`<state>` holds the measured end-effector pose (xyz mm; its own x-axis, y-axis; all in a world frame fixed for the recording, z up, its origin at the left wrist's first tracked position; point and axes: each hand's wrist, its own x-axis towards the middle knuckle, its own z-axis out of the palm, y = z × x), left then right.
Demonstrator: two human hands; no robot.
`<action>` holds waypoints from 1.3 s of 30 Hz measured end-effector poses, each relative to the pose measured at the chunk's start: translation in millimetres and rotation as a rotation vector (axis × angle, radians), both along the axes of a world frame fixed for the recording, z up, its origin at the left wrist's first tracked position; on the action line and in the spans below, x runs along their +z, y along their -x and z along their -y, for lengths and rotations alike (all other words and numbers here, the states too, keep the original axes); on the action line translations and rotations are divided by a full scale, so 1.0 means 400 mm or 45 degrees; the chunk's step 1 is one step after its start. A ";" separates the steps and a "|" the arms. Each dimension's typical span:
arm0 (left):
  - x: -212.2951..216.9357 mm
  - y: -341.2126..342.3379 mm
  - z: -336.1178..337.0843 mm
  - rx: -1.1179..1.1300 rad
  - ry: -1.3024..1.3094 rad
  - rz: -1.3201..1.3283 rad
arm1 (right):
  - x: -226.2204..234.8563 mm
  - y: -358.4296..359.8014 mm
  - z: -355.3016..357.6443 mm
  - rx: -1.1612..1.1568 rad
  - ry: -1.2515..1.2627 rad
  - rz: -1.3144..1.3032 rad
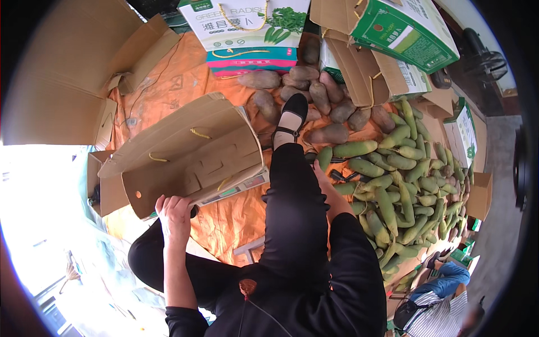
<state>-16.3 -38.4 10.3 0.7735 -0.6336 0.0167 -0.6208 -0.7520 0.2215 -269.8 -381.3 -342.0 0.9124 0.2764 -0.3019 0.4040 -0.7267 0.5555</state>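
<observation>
My left hand (174, 211) grips the near edge of a cardboard box (191, 151), fingers curled over its rim. The box lies tilted with its brown inside showing, and yellow cord handles stick out of its walls. Beyond my right knee, my right hand (321, 173) is closed at the lower end of a green radish (324, 158); my leg partly hides the fingers. To the right lies a big heap of green radishes (401, 196). Past my outstretched foot are several brownish-purple, long roots (328, 133).
An orange sheet (168, 78) covers the floor. Printed cartons (247, 25) with cord handles stand at the far side. A green-and-white box (407, 39) rests on open cardboard at the far right. A large brown carton (62, 73) rises at left. Another person (435, 297) is at lower right.
</observation>
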 end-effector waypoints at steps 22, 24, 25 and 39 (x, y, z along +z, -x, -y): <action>-0.039 -0.011 -0.019 0.057 0.065 0.110 | 0.673 -0.107 0.139 -1.422 -2.681 0.803; -0.045 -0.013 -0.021 0.057 0.014 0.176 | 0.804 -0.180 0.120 -1.164 -2.610 0.824; -0.049 -0.012 -0.017 0.052 0.021 0.171 | 0.866 -0.218 0.101 -1.011 -2.680 0.866; -0.033 -0.008 -0.028 0.072 0.009 0.141 | 1.021 -0.685 -0.287 -0.178 -1.934 -0.040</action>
